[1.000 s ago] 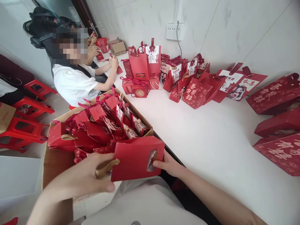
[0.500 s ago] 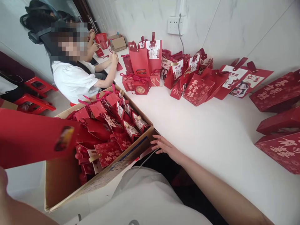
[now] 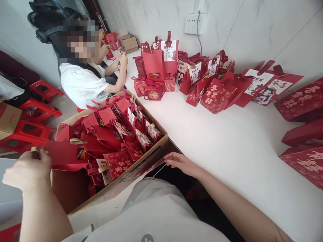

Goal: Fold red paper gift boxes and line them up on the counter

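Several red stools (image 3: 41, 90) stand to the left of the carton (image 3: 69, 190), past its far left side. Next comes my left hand (image 3: 31, 168), just outside the carton's left end, fingers curled in tight around the handle end of a red bag (image 3: 62, 153), with a gold strap (image 3: 34, 150) poking up by my knuckles. That bag points rightward from my fist and lies over the carton's left end, its long axis running nearly straight across towards the packed bags (image 3: 107, 137), its window (image 3: 81, 153) at the end away from my fist. Whether it rests on anything beneath, I cannot tell. My left hand is by far the nearer one to it. Beyond the carton's far side sits a co-worker (image 3: 80, 84) in white, fingers around something small and red. On the surface (image 3: 207, 137), past the carton's far corner, stand ribboned boxes (image 3: 154, 93). My right hand (image 3: 183, 164) is just beside the carton's right corner, at the surface's edge, fingers loosely bent, with nothing in it that I can see; whether it touches the thin cord (image 3: 159, 173), I cannot tell. Further right of the carton, standing bags (image 3: 218, 95) line the wall (image 3: 252, 23), then three more bags (image 3: 301, 164).
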The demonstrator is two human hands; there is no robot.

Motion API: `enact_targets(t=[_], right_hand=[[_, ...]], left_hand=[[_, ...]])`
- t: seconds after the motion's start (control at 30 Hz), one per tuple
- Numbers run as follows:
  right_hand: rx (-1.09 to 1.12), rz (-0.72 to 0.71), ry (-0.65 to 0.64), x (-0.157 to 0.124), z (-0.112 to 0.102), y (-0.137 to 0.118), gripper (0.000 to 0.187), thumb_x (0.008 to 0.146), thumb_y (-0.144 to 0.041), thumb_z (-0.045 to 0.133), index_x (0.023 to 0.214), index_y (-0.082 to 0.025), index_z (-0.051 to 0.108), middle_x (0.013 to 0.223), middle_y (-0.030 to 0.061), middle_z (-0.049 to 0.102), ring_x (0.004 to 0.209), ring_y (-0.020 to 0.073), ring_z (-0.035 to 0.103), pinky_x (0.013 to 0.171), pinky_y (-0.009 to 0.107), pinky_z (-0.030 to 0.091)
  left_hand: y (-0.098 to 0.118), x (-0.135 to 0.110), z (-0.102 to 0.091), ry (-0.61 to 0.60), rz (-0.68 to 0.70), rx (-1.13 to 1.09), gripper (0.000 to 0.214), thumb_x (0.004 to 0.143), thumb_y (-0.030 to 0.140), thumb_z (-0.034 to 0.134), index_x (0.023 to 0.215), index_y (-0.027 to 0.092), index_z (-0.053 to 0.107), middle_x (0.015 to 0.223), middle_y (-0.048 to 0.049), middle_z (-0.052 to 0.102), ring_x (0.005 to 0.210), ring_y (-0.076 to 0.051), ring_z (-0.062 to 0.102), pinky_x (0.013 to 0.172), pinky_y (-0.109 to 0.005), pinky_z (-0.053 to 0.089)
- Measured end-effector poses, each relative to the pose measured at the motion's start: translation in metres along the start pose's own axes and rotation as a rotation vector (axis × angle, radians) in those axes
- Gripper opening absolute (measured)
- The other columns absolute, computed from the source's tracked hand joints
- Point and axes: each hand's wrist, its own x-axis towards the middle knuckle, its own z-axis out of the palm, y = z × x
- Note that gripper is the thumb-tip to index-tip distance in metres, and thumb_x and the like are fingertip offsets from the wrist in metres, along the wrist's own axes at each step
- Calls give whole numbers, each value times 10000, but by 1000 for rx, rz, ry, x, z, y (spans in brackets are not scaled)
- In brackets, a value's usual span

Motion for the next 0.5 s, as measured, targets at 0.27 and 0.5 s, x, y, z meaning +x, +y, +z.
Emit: enact_targets(t=[0.27, 0.5], right_hand=[[-46, -16, 16, 1, 0, 2, 423, 822, -540, 614, 1081, -206, 608, 1107, 85, 672, 998, 212, 612, 879, 402, 468], [-106, -40, 14, 2, -1, 8, 378, 855, -497, 591, 1094, -205, 610, 1102, 82, 676, 1001, 213, 617, 869, 391, 474]], left_hand=[[-13, -4, 62, -352, 32, 122, 901, 756, 722, 364, 1272, 1, 524, 1168, -302, 608, 1043, -445, 610, 717, -438, 505], [-22, 11, 78, -319, 83, 193, 787, 830, 607, 323, 1110, -70, 612, 1043, -320, 640, 1013, -423, 625, 780, -418, 486]])
